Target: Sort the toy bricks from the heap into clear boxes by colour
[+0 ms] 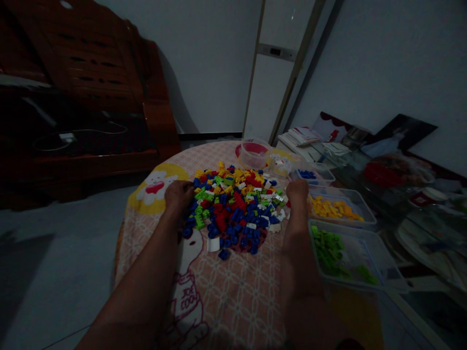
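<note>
A heap of mixed toy building bricks [233, 209] in red, blue, yellow, green and white lies spread over the round table. At the left edge of the heap is my left hand [178, 196], its fingers curled together against the bricks. Whatever they may hold is hidden. My right hand [298, 191] is closed at the heap's right side, beside the box of yellow bricks [333, 209]. A bit of red [288, 203] shows by its fingers, too small and dark to make out.
Along the table's right side stand clear plastic boxes: one with green bricks [328, 250], one with blue bricks [306, 174]. A round clear tub [254, 154] and white pieces [280, 162] are at the back. A cluttered glass table [383, 182] adjoins; a wooden bench [156, 112] stands left.
</note>
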The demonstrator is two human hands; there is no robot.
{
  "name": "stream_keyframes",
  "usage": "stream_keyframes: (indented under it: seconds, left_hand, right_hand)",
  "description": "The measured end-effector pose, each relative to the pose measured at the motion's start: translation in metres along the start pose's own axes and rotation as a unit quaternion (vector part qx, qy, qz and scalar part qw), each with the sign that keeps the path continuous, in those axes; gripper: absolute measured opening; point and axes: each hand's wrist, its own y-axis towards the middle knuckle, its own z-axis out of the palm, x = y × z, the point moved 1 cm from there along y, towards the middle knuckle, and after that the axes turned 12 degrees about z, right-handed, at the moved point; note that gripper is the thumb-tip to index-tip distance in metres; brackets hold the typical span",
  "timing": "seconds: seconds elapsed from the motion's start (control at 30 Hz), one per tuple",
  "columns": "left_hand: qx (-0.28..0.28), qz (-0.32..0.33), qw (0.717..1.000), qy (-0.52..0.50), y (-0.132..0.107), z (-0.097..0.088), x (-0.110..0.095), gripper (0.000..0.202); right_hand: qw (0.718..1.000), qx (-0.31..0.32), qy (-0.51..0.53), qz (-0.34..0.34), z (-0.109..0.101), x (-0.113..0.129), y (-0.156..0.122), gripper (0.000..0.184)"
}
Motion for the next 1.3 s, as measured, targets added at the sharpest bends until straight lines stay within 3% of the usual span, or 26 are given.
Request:
stream_keyframes:
  seconds: [0.13, 0.27, 0.4, 0.6, 0.77, 0.93, 1.07, 1.3]
  left_hand:
    - [-0.01, 0.0, 1.0, 0.004, 0.001, 0.001, 0.002, 0.046]
    - [-0.012, 0.008, 1.0, 0.005, 0.001, 0.002, 0.003, 0.045]
    - [-0.02, 0.003, 1.0, -0.004, 0.001, 0.002, 0.003, 0.046]
    - [-0.006, 0.006, 1.0, -0.006, 0.001, 0.002, 0.003, 0.048]
    - [-0.01, 0.0, 1.0, -0.01, 0.001, 0.001, 0.003, 0.047]
    - [-0.02, -0.003, 0.999, -0.026, 0.0, 0.001, 0.002, 0.044]
    - [-0.021, -0.001, 0.999, -0.03, 0.0, 0.0, 0.0, 0.043]
    - [-0.019, -0.006, 1.0, -0.013, 0.001, 0.0, -0.001, 0.046]
  right_hand:
    - [0.986, -0.079, 0.125, 0.081, -0.006, 0.002, 0.013, 0.053]
    - [0.976, -0.066, 0.187, 0.093, -0.003, 0.002, 0.014, 0.058]
    - [0.983, -0.056, 0.158, 0.077, -0.009, 0.007, 0.005, 0.052]
    - [0.995, 0.083, 0.05, 0.025, -0.042, 0.014, -0.008, 0.027]
    - [0.97, 0.242, -0.019, 0.004, -0.062, 0.022, -0.025, 0.008]
    - [0.924, 0.38, -0.049, -0.007, -0.059, 0.03, -0.04, 0.042]
    - [0.915, 0.401, -0.036, -0.015, -0.053, 0.034, -0.044, 0.056]
    - [0.914, 0.395, 0.094, 0.01, -0.052, 0.04, -0.047, 0.046]
